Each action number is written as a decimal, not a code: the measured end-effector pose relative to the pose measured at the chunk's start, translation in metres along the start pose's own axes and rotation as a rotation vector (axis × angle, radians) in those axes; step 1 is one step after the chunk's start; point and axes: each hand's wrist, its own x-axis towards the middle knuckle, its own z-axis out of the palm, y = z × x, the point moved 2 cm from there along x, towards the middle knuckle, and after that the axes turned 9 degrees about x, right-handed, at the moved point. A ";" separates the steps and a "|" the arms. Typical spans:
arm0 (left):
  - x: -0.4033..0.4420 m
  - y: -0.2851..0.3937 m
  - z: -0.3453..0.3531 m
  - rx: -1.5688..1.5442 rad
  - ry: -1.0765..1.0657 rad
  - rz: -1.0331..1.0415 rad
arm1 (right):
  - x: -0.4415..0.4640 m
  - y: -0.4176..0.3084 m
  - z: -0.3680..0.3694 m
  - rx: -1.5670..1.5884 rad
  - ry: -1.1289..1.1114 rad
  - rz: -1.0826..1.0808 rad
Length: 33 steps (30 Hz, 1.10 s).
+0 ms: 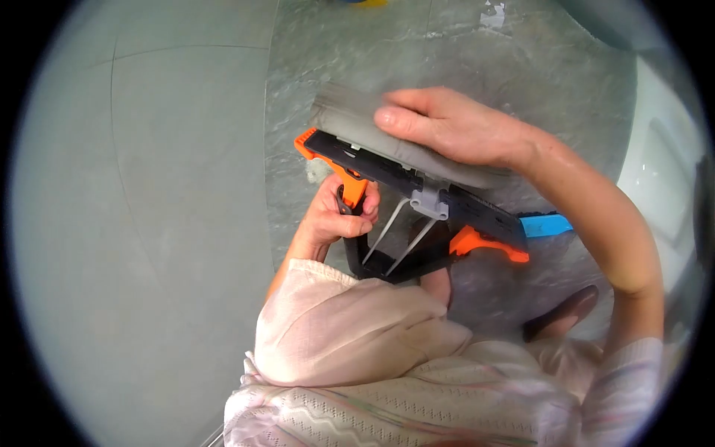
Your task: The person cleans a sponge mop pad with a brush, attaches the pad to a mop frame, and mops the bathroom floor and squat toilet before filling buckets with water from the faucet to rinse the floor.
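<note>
A sponge mop head is tilted in front of my body, with a black frame, orange end levers and a grey hinge with metal rods. Its grey sponge faces away from me. My left hand is closed around the frame by the left orange lever. Over the sponge curves my right hand, thumb on the near side; its other fingers partly hide behind the hand. The sponge's left end is slightly blurred. A blue strip juts out past the frame's right end.
Beneath me is a wet-looking, slate-textured grey floor, bordering smooth pale tiles on the left. A white fixture stands at the right. A dark shoe shows below the mop. Something yellow lies at the top edge.
</note>
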 end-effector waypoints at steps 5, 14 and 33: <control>-0.003 0.004 0.006 0.070 0.111 0.006 | 0.007 0.007 0.011 -0.109 0.076 -0.111; -0.010 0.005 0.005 0.290 0.197 -0.029 | 0.002 0.002 0.028 -0.484 0.180 -0.077; 0.004 -0.006 -0.002 0.001 0.137 0.015 | -0.004 0.021 0.003 -0.094 0.066 0.202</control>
